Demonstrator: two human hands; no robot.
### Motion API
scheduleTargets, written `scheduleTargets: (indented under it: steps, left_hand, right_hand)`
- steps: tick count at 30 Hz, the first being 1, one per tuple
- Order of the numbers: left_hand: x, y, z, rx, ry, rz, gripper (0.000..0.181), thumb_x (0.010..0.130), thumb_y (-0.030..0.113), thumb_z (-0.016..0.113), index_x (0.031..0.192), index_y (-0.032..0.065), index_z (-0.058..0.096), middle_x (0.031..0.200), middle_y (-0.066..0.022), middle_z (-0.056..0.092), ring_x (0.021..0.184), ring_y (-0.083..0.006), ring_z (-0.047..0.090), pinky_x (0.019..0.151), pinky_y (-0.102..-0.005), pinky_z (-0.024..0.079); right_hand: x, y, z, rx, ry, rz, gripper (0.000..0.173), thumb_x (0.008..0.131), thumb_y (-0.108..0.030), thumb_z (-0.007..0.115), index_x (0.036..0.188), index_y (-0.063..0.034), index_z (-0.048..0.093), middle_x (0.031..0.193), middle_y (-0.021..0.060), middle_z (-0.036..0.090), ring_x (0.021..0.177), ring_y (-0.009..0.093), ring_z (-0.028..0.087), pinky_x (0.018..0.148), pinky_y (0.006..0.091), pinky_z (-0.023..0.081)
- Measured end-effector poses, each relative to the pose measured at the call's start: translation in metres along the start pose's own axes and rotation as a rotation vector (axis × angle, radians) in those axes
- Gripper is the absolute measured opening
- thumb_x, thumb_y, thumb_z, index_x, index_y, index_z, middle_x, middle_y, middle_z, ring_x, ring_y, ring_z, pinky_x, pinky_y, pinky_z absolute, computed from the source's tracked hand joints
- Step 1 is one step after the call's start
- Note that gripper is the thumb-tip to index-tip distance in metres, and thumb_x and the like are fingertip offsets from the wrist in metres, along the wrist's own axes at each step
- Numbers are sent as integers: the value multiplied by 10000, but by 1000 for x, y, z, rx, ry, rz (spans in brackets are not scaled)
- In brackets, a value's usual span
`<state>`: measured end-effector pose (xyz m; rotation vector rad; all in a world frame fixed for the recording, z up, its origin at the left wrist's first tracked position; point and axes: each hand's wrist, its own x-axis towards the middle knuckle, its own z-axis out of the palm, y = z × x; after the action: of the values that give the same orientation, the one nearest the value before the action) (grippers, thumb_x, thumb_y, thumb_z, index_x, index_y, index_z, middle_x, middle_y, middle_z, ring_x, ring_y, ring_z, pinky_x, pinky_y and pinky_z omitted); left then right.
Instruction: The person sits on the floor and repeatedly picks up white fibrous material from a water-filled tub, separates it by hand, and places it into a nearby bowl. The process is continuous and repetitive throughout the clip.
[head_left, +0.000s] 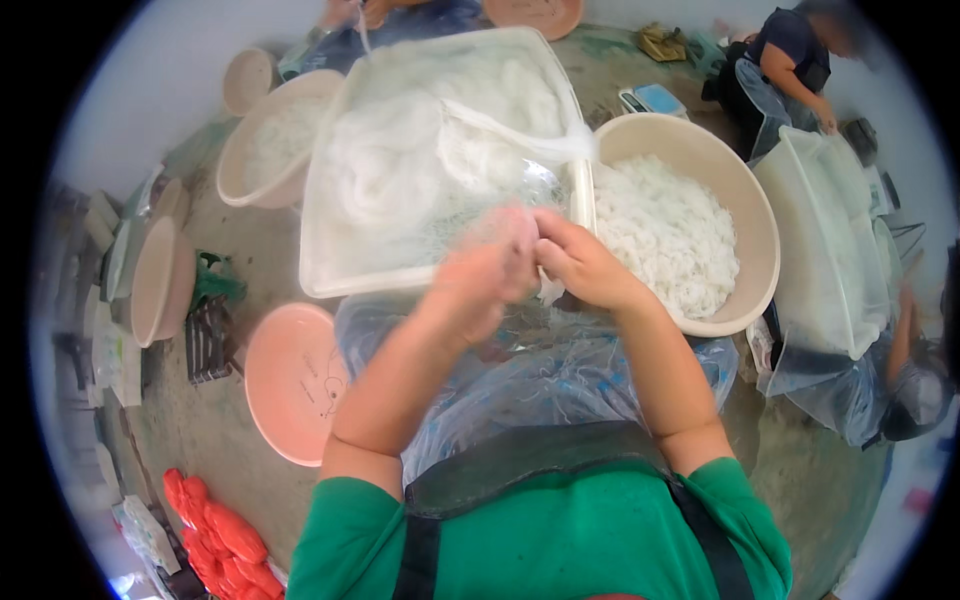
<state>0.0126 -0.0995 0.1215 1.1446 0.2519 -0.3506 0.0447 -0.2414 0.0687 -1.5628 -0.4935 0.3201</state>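
Both hands meet over the near edge of a large white plastic tub (442, 279) heaped with loose white noodle-like strands (382, 157). My left hand (487, 274) is blurred; whether it grips anything is unclear. My right hand (574, 255) has thumb and forefinger pinched close against the left, with a bit of white material just below; what lies between the fingertips cannot be made out. A translucent white band of strands (517, 135) stretches across the tub to its right rim. Beside the tub on the right, a round beige basin (757, 225) holds a pile of coiled white strands (667, 232).
Another beige basin of strands (232, 184) stands left of the tub. A pink basin (289, 382) is on the floor at lower left, near red plastic bags (217, 540). A scale (652, 101) stands behind the right basin. Other people work at the far side and right, beside another white tub (810, 240).
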Motion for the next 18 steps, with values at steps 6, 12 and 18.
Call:
scheduleTargets:
  steps: [6, 12, 18]
  left_hand:
    - [-20, 146, -56, -366, -431, 625, 243, 893, 129, 430, 657, 108, 375, 589, 27, 249, 517, -101, 251, 455, -247, 209]
    - [-30, 193, -101, -317, -429, 649, 245, 889, 77, 411, 667, 82, 310, 606, 8, 221, 541, -107, 221, 462, -250, 196]
    - [30, 158, -87, -340, -24, 486, 227, 924, 157, 445, 719, 83, 379, 607, 24, 235, 521, -96, 228, 442, -222, 201]
  right_hand:
    - [43, 80, -44, -896, 20, 122, 167, 873, -169, 493, 940, -62, 604, 807, 174, 603, 732, 334, 564, 685, 388, 455]
    - [57, 0, -52, -212, 310, -146, 194, 836, -93, 500, 982, -50, 621, 827, 123, 641, 710, 220, 616, 647, 339, 477]
    - [49, -1, -80, -715, 203, 197, 175, 825, -84, 570, 984, -34, 621, 755, 65, 623, 656, 110, 602, 618, 235, 450]
